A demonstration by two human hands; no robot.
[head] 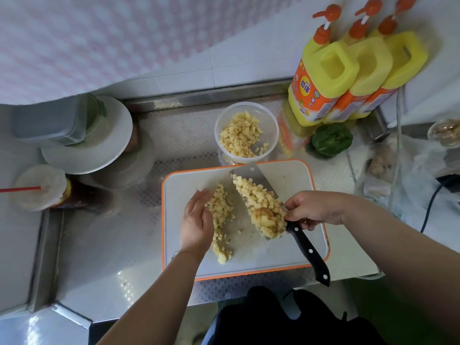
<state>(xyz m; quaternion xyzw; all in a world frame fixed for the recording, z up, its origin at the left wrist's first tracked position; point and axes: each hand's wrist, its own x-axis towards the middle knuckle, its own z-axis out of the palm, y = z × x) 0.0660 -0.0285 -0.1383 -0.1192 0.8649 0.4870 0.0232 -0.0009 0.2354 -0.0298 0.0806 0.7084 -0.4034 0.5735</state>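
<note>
A white cutting board [286, 255] with an orange rim lies on the steel counter. A cleaver [245, 170] with a black handle [308, 252] lies flat on it, its blade heaped with yellow diced pieces [261, 205]. My right hand [313, 210] grips the cleaver where blade meets handle. My left hand [196, 220] has straight fingers and touches a second row of diced pieces [221, 220] on the board. Behind the board stands a clear round bowl [272, 120] partly filled with the same dice.
Three yellow pump bottles [326, 75] stand at the back right, a green pepper [331, 140] in front of them. White plates [109, 145], a lidded container [49, 120] and a cup with a red straw [39, 188] are at the left. Plastic bags and a cable lie at the right.
</note>
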